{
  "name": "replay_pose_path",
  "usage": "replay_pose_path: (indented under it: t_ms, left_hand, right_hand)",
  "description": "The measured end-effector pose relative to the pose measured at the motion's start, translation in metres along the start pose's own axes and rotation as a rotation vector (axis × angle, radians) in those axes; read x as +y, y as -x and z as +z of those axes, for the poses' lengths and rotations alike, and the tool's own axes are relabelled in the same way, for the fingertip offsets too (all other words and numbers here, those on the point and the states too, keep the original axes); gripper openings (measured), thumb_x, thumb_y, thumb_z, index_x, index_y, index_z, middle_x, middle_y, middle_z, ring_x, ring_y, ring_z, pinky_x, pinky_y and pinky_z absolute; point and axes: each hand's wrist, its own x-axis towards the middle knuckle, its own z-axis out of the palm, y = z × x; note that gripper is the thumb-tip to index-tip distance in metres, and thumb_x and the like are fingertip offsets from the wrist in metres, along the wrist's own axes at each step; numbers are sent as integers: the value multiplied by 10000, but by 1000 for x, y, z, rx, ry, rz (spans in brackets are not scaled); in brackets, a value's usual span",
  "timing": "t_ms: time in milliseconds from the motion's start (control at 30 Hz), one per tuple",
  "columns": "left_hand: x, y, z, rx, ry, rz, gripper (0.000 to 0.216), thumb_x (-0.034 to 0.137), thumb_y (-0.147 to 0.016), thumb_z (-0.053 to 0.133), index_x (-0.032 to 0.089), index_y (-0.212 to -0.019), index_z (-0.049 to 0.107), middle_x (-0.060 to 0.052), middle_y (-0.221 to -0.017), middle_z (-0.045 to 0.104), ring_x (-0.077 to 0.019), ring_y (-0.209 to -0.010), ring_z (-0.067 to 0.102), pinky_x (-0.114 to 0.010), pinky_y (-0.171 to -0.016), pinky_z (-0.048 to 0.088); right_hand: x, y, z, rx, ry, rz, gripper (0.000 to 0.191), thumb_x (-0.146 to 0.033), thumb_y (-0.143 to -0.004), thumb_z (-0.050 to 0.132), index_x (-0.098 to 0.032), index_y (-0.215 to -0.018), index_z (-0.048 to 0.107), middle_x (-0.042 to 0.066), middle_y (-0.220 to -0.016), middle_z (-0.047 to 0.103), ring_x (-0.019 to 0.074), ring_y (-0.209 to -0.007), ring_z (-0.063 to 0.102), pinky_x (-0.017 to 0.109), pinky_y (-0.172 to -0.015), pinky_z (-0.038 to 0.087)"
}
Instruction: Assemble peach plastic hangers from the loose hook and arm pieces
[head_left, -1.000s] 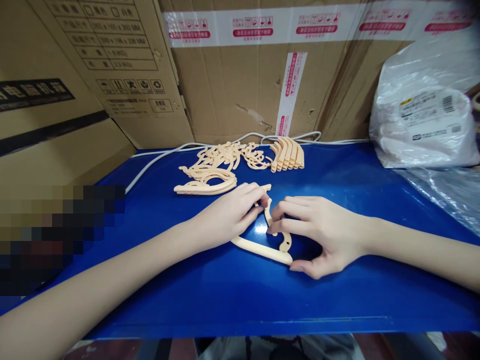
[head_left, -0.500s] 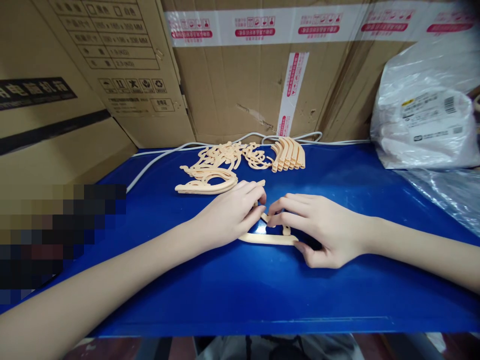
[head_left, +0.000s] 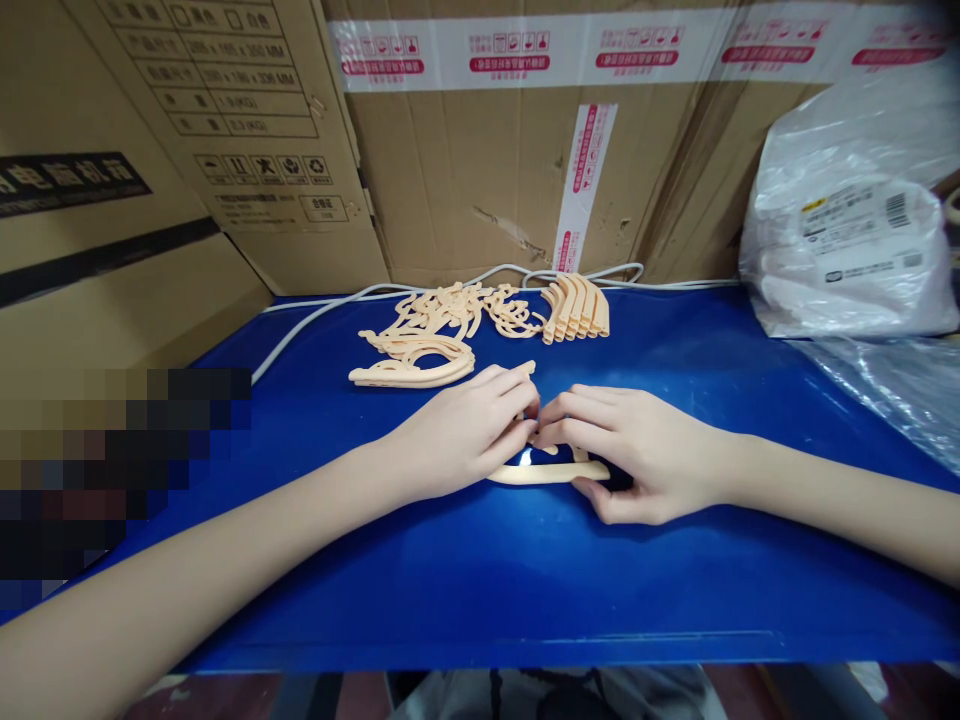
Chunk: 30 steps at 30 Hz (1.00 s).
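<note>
A beige plastic folding hanger lies on the blue table between my hands, its long curved arm toward me. My left hand is closed around its left side, and the fingers cover much of the part there. My right hand grips the right side, with the thumb under the near arm and the fingertips at the middle, almost touching my left fingertips. What the fingertips pinch at the centre is mostly hidden. Just beyond my left hand lie several folded beige hangers, stacked together.
Behind the stack are a pile of thin curved beige pieces and a neat row of curved hanger arms. A white cable runs along the back. Cardboard boxes wall the blue table; a plastic-wrapped package stands right.
The hanger has shifted slightly right and away from me. My left fingers moved a little right, closer to my right fingertips, and my right thumb slid left under the arm.
</note>
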Motion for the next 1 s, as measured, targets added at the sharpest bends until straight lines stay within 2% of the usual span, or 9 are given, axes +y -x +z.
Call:
replay_pose_path:
  t_ms: [167,500,767,1000]
  left_hand:
    - [1,-1,-1,-10,-8,32,188,217,-958,350,170,-937,531,-89,-1025,585,-232,-1070,505,-364,-895,420]
    - [1,-1,-1,-23,-10,36,192,224,-962,351,161,-945,531,-90,-1021,584,-229,-1059,503,-363,-911,409]
    - [2,-1,-1,-30,-1,27,203,244,-970,346,165,-986,532,-92,-1044,587,-234,-1075,499,-371,-919,403]
    - [3,-1,-2,-30,16,6,192,237,-969,357,168,-1019,529,-91,-1066,587,-232,-1066,496,-374,-920,398]
  right_hand:
    - [0,0,0,-8,-4,8,352,-144,-735,503,-132,-1083,558,106,-1017,574,212,-898,528,349,-804,457]
    - [1,-1,1,0,-8,5,355,-136,-733,502,-141,-1085,550,103,-1016,570,209,-896,526,351,-802,458]
    - [2,0,0,0,-21,6,250,-179,-814,493,-150,-1055,551,98,-997,580,199,-886,530,337,-793,453]
    - [2,0,-1,-1,-24,8,239,-197,-829,498,-149,-1057,552,101,-1000,577,200,-886,528,335,-795,451]
